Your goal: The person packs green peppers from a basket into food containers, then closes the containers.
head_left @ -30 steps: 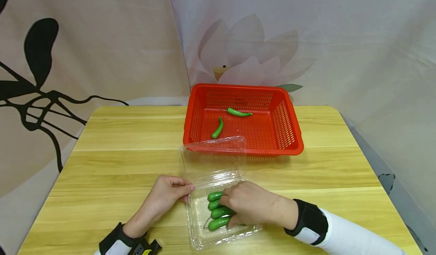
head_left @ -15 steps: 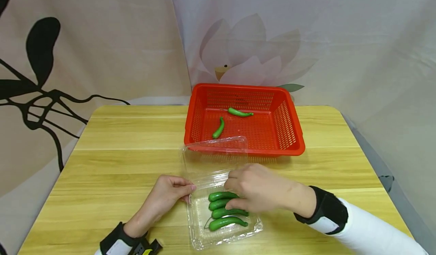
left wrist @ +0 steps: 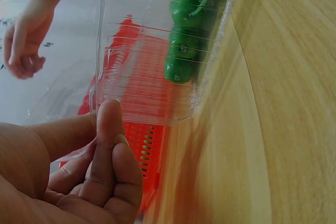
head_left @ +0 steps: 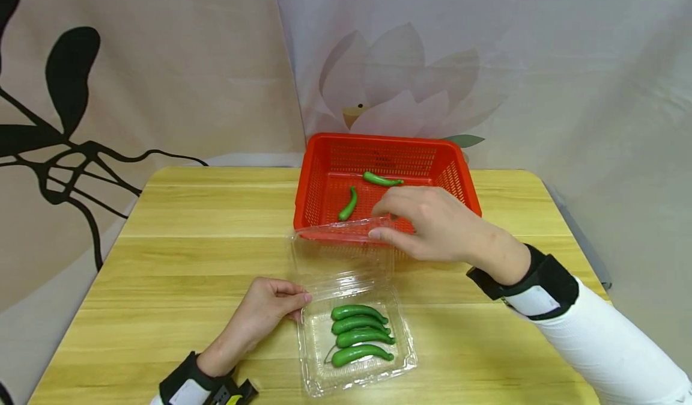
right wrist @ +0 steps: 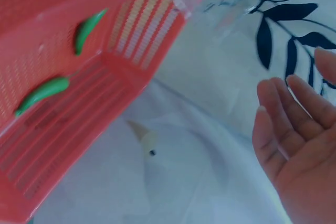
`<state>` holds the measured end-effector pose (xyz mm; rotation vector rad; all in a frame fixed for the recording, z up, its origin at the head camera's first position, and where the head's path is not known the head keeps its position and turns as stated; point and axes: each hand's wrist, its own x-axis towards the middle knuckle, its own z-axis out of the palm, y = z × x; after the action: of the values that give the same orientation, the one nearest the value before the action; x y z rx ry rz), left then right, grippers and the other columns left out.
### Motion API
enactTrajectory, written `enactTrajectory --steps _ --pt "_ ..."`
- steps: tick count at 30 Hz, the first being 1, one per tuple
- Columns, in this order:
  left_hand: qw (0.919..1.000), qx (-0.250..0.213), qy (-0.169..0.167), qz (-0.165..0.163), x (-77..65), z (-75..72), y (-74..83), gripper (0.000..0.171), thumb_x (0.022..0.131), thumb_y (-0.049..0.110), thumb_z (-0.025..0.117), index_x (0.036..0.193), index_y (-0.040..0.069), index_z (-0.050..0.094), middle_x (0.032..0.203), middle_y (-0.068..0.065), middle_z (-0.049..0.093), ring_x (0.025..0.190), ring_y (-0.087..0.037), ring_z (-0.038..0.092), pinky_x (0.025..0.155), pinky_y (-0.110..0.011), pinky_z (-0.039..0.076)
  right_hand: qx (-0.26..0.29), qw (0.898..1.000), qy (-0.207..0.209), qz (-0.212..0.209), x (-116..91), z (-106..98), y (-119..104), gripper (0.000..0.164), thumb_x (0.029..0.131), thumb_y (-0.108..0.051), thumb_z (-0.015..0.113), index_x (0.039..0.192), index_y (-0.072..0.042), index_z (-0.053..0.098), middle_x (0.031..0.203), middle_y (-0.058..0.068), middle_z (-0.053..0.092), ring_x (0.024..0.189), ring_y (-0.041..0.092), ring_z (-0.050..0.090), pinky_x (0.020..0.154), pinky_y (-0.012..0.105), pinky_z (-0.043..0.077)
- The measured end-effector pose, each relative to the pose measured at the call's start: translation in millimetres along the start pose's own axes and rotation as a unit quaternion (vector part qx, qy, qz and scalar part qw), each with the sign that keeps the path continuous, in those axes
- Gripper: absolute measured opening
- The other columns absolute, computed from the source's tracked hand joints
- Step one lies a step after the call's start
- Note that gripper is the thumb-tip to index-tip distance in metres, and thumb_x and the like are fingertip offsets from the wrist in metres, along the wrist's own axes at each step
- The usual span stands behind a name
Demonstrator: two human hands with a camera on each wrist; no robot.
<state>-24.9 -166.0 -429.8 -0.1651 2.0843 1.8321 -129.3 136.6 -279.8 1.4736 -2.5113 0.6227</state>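
Observation:
A clear plastic clamshell box (head_left: pixel 319 381) lies on the table, its lid (head_left: pixel 340 259) folded back toward the basket. Several green chili peppers (head_left: pixel 363 338) are lined up side by side in its base. My left hand (head_left: pixel 262 312) pinches the box's left edge near the hinge, thumb on the rim, as the left wrist view also shows. Over the near side of the red basket (head_left: pixel 470 204) hovers my right hand (head_left: pixel 440 225), holding nothing, its fingers loosely bent. Two more green chili peppers, one near the back (head_left: pixel 381 179) and one at the left (head_left: pixel 348 204), lie inside the basket.
The wooden table (head_left: pixel 205 243) carries the box in front and the basket behind it. The lid's far edge overlaps the basket's near rim in the head view. A printed fabric backdrop (head_left: pixel 227 62) hangs behind the table.
My right hand has left the peppers in the box and moved up and away to the basket's near side. The left hand keeps its pinch on the box edge.

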Motion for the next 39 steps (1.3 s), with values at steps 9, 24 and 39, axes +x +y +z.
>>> enactTrajectory --steps 9,24,39 --pt "0.9999 0.012 0.007 -0.004 -0.8 0.5 0.8 0.018 0.092 0.009 0.08 0.098 -0.007 0.078 0.074 -0.013 0.072 0.063 -0.018 0.067 0.062 -0.029 0.057 -0.046 0.994 -0.022 0.099 25.2 -9.7 43.3 0.031 0.097 -0.033 0.077 0.115 -0.008 0.072 0.108 0.002 0.071 0.093 0.019 0.066 0.08 0.04 0.056" --pt "0.9997 0.021 0.013 0.0 0.8 1.9 -1.0 0.018 0.092 0.011 0.081 0.097 -0.006 0.078 0.082 -0.013 0.074 0.062 -0.018 0.067 0.06 -0.027 0.055 -0.076 0.973 -0.133 0.172 72.2 9.3 101.2 0.042 0.099 -0.034 0.072 0.126 -0.001 0.069 0.121 0.014 0.07 0.109 0.032 0.065 0.098 0.048 0.053" --pt "0.9996 0.025 0.01 0.002 -3.2 2.0 1.1 0.018 0.092 0.011 0.081 0.097 -0.006 0.078 0.079 -0.012 0.073 0.063 -0.018 0.066 0.059 -0.027 0.054 -0.092 0.934 -0.259 0.229 88.2 53.2 147.8 0.031 0.099 -0.039 0.072 0.094 -0.009 0.07 0.066 0.0 0.044 0.065 0.021 0.049 0.063 0.034 0.037"
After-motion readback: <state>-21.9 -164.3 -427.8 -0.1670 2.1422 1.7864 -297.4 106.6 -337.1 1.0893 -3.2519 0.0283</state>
